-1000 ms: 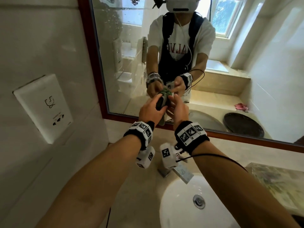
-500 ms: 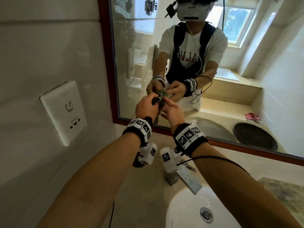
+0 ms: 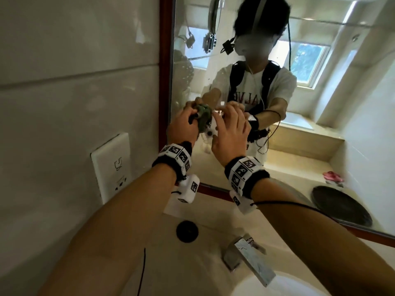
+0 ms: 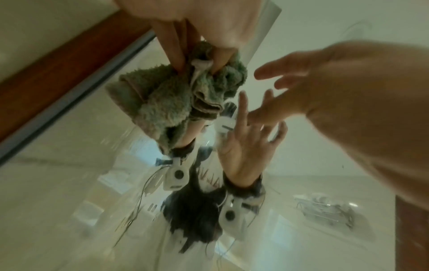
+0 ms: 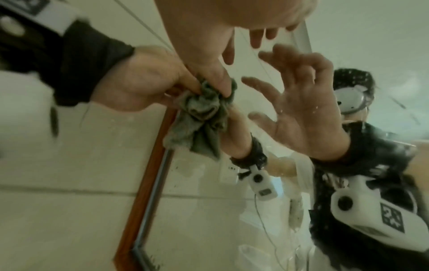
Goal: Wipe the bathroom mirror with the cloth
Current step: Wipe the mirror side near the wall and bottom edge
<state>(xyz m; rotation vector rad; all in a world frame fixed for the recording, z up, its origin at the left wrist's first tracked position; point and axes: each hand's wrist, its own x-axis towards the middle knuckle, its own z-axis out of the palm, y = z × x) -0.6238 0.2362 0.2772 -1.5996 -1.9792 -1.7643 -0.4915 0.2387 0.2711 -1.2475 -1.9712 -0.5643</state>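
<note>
1. Pale glossy tile wall (image 3: 74,86) on the left — a white socket plate (image 3: 111,165) set into it.
2. Beige counter (image 3: 192,253) with a white basin (image 3: 277,289), chrome tap (image 3: 249,258) and black plug (image 3: 187,231).
3. Daylight at a window (image 3: 303,60) — seen reflected.

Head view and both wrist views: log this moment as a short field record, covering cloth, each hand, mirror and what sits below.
cloth: green cloth, bunched, close to the glass near the mirror's left edge
left hand: left hand grips the cloth
right hand: right hand holds nothing, fingers spread
mirror: mirror, red-brown frame, spots on the glass
below: faucet and sink
</note>
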